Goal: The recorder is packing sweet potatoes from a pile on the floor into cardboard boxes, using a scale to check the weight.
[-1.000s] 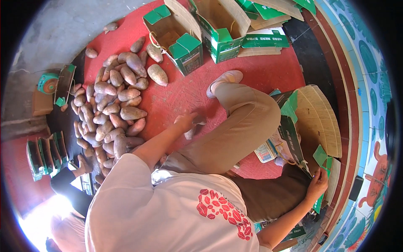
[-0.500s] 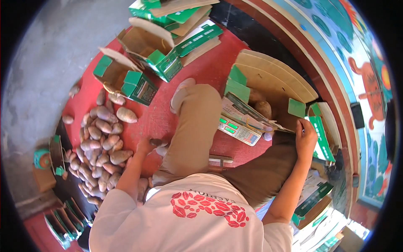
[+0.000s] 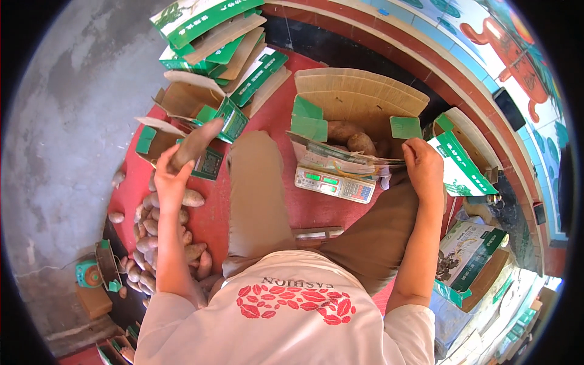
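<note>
In my left hand [image 3: 171,175] a long reddish-brown sweet potato [image 3: 199,141] is held up between thumb and fingers, above the left part of the red mat. My right hand [image 3: 424,165] pinches the near flap of an open cardboard carton [image 3: 359,88] at its right corner. Several sweet potatoes [image 3: 361,144] lie inside that carton, partly hidden by the near flap. Just in front of it is a white digital scale [image 3: 334,185] with lit green displays; whether the carton rests on it is hidden. Below my left hand lies a pile of sweet potatoes [image 3: 146,244], partly covered by my forearm.
Two open green-and-brown cartons [image 3: 210,161] stand beyond my left hand, with flattened cartons [image 3: 213,52] stacked behind them. Another open carton [image 3: 462,164] is right of my right hand. A printed box [image 3: 471,258] lies at the lower right. A tiled wall [image 3: 480,55] curves along the right.
My left hand has risen from beside the pile, lifting a sweet potato up and forward. My right hand stays at the carton flap. The whole view has shifted.
</note>
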A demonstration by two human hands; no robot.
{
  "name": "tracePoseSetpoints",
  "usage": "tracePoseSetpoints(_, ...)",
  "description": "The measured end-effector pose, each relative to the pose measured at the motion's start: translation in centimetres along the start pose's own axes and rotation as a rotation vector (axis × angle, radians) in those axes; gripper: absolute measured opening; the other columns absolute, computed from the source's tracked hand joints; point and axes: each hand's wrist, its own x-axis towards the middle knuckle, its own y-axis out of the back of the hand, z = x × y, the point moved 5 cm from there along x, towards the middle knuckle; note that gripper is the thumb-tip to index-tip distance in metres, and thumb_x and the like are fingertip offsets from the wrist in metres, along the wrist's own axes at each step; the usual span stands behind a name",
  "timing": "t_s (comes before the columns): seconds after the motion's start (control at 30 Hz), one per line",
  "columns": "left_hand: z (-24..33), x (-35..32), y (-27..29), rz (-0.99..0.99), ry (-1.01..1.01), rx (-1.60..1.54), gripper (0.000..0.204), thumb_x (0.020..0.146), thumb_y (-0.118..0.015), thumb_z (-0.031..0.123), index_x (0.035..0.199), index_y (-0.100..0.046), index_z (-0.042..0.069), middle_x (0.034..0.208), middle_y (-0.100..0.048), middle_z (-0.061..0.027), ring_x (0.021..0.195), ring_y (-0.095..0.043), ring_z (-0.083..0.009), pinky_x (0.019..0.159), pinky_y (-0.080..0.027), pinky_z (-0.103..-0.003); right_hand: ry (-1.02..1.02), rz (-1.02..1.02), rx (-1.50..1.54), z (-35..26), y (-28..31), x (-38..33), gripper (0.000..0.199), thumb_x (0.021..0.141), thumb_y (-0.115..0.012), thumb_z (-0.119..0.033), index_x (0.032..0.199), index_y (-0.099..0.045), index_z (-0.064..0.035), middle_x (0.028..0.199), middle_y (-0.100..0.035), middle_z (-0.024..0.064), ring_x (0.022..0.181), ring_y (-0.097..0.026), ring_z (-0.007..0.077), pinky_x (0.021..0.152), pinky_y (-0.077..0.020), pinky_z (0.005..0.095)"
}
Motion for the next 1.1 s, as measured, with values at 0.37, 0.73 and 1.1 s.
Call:
tracePoseSetpoints(0.37,15.1,1.6,-18.6,-0.419,-0.448,0.169,0.046,0.069,-0.076,0.013,0.113,-0.065,0.012,0.102,-0.058,-0.0059,0.09,-0.059,-0.0187,0.076,-0.05,-0.03,0.036,0.011,0.052,0.3,0.5,-0.5,0.009,0.081,-0.066,-0.012,0.08,-0.06,-0.005,0.079,-0.065,0.0113,0.075,-0.062,0.0319,0.066,-0.0498,0.0416)
tracePoseSetpoints(0.73,12.8,0.8,-27.3,-0.62,-0.533,0.467,0.039,0.077,-0.071,0.014,0.115,-0.062,0.015,0.107,-0.061,-0.01,0.097,-0.061,-0.0324,0.08,-0.051,-0.041,0.06,0.005,0.064,0.0,0.4,0.0,0.01,0.081,-0.066,-0.012,0.079,-0.06,-0.0049,0.076,-0.063,0.0116,0.074,-0.062,0.0321,0.066,-0.0494,0.0426)
tracePoseSetpoints(1.1,9.5,1.5,-19.7,-0.135,-0.659,0.231,0.036,0.079,-0.071,0.017,0.112,-0.062,0.005,0.113,-0.062,-0.014,0.105,-0.058,-0.033,0.092,-0.045,-0.042,0.051,0.023,-0.025,-0.3,-0.4,0.3,0.009,0.082,-0.065,-0.013,0.081,-0.061,-0.0051,0.078,-0.063,0.0126,0.075,-0.061,0.0331,0.067,-0.0489,0.0426)
